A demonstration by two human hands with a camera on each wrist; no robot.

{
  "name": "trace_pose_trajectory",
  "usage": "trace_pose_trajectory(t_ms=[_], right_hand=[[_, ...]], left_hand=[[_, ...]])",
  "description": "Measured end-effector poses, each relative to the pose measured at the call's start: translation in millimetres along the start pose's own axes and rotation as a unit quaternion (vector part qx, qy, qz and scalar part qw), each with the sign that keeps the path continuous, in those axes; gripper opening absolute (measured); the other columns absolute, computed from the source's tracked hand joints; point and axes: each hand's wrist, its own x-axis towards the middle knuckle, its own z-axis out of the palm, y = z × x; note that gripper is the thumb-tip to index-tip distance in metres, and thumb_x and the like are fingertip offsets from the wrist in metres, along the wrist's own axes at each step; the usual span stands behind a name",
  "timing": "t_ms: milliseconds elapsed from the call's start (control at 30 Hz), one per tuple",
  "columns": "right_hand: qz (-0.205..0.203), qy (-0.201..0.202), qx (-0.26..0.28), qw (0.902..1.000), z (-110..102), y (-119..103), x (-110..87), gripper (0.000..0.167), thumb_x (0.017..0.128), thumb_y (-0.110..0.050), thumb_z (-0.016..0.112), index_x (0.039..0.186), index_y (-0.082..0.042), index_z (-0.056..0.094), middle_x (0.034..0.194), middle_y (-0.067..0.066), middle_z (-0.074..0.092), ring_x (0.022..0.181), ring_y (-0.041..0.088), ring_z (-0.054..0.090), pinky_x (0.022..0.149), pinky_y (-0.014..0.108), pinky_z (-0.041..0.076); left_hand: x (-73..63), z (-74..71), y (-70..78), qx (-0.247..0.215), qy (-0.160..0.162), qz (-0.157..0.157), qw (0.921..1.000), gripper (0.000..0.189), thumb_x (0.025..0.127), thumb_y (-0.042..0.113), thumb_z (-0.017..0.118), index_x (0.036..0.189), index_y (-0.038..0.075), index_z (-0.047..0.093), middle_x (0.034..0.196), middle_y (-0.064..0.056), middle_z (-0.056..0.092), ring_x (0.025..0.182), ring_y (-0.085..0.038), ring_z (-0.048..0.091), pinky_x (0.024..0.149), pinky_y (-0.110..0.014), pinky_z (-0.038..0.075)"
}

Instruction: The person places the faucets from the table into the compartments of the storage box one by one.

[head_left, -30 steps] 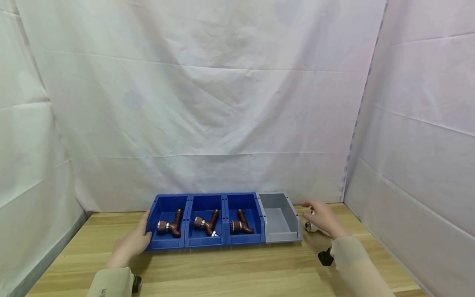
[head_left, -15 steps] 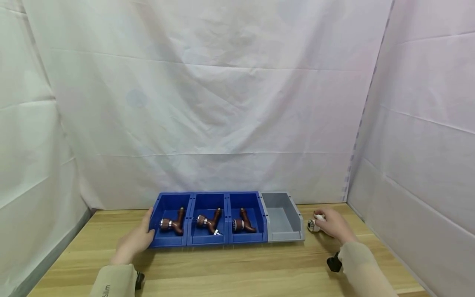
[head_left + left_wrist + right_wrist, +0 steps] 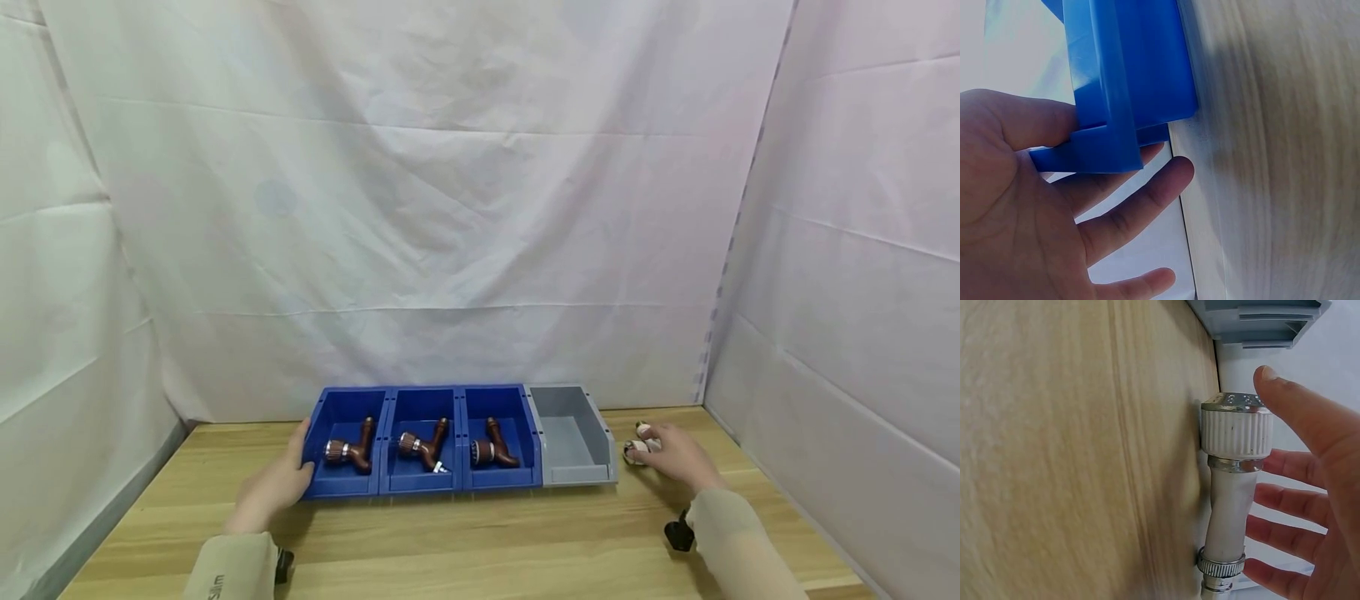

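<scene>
My left hand (image 3: 276,483) holds the side wall of the leftmost blue bin (image 3: 318,487), thumb on one face and fingers on the other. In the left wrist view the thumb presses near the wall's flange, with the lower fingers spread apart. At the right, my right hand (image 3: 678,457) is around a white tap (image 3: 1232,506) lying on the table. This tap has a ribbed knob and chrome rings. The fingers reach behind its body and the thumb lies extended beside the knob; the fingertips' contact is hidden.
A grey bin (image 3: 567,442) ends the row, left of the white tap. Brown taps lie singly in the blue bins: one on the left (image 3: 360,450), one in the middle (image 3: 429,446), one on the right (image 3: 497,450). White curtains surround the wooden table (image 3: 465,542).
My right hand has come down over the white tap and its fingers closed in, then loosened slightly. The tap has turned a little on the table. My left hand stays on the blue bin.
</scene>
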Motion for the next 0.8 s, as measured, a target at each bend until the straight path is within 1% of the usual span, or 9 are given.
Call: trace_pose_trajectory(t_ms=[133, 367, 500, 667, 800], right_hand=[[0.017, -0.008, 0.0, 0.9998, 1.1, 1.3, 0.6, 0.057, 0.083, -0.048, 0.072, 0.112, 0.0, 0.067, 0.124, 0.03, 0.055, 0.113, 0.049, 0.051, 0.09, 0.063, 0.041], [0.026, -0.01, -0.004, 0.9996, 2.2, 0.9, 2.2, 0.057, 0.083, -0.048, 0.072, 0.111, 0.001, 0.067, 0.125, 0.031, 0.054, 0.113, 0.051, 0.05, 0.089, 0.063, 0.041], [0.028, -0.009, -0.006, 0.9995, 2.3, 1.4, 2.7, 0.06, 0.082, -0.048, 0.073, 0.113, 0.003, 0.066, 0.125, 0.031, 0.053, 0.113, 0.051, 0.051, 0.089, 0.063, 0.041], [0.023, -0.018, -0.011, 0.9995, 1.9, -0.4, 3.2, 0.063, 0.083, -0.045, 0.072, 0.119, 0.005, 0.065, 0.126, 0.034, 0.051, 0.114, 0.052, 0.049, 0.09, 0.064, 0.04], [0.022, -0.025, -0.014, 0.9993, 1.6, -2.6, 3.6, 0.062, 0.083, -0.045, 0.072, 0.119, 0.006, 0.065, 0.125, 0.034, 0.051, 0.113, 0.053, 0.049, 0.09, 0.064, 0.04]], left_hand=[[0.0, 0.4, 0.3, -0.002, 0.002, 0.0, 1.0, 0.07, 0.097, 0.012, 0.042, 0.153, -0.003, 0.001, 0.138, -0.041, 0.036, 0.119, -0.056, 0.045, 0.086, -0.067, 0.041], [1.5, 1.2, -0.7, 0.001, 0.0, -0.013, 0.9999, 0.071, 0.098, 0.013, 0.041, 0.154, 0.001, -0.001, 0.139, -0.039, 0.036, 0.119, -0.057, 0.045, 0.085, -0.068, 0.041], [2.1, 1.1, -0.9, 0.002, 0.0, -0.012, 0.9999, 0.07, 0.098, 0.013, 0.041, 0.154, 0.001, -0.001, 0.139, -0.039, 0.036, 0.119, -0.056, 0.045, 0.085, -0.067, 0.042], [2.0, 0.6, -0.2, -0.002, 0.001, -0.008, 1.0, 0.071, 0.098, 0.012, 0.041, 0.153, 0.0, -0.001, 0.138, -0.04, 0.036, 0.117, -0.056, 0.046, 0.085, -0.066, 0.043], [1.6, 1.4, -0.7, 0.001, 0.002, -0.01, 0.9999, 0.071, 0.098, 0.012, 0.041, 0.153, 0.0, -0.001, 0.138, -0.04, 0.036, 0.115, -0.056, 0.049, 0.083, -0.065, 0.044]])
